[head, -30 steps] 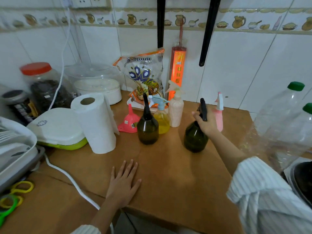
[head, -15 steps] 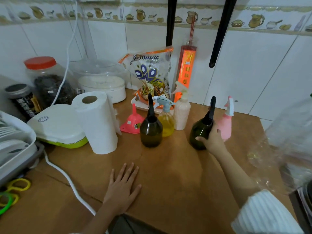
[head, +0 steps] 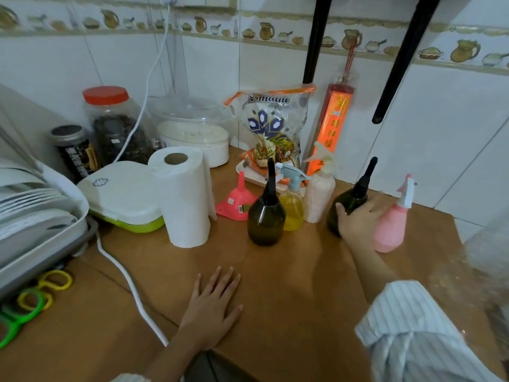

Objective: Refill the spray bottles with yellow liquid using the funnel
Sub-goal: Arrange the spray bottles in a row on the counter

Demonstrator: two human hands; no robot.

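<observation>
- here, a wooden counter (head: 275,285) runs along a white tiled wall, seen from above by the person working at it.
- the left hand (head: 213,307) lies flat on the counter at the near edge, palm down, fingers straight and spread, holding nothing.
- the right hand (head: 358,219) reaches to the far right and wraps round the belly of a dark green spray bottle (head: 348,204) with a tall black nozzle; the bottle stands upright on the counter.
- just right of that hand stands a pink spray bottle (head: 391,227), close against it.
- left of the held bottle, a row: a white spray bottle (head: 319,197), then a yellow spray bottle (head: 292,208) with a pale blue trigger, then a second dark green spray bottle (head: 265,216) slightly nearer.
- the pink funnel (head: 237,201) sits mouth down, spout up, just left of that row and untouched.
- a paper towel roll (head: 184,197) stands upright left of the funnel.
- further left lie a white lidded box (head: 121,191) with a green base, and a dish rack (head: 38,216) at the left edge.
- against the far wall are a red-lidded jar (head: 113,125), a printed snack bag (head: 275,125) and a red packet (head: 333,125).
</observation>
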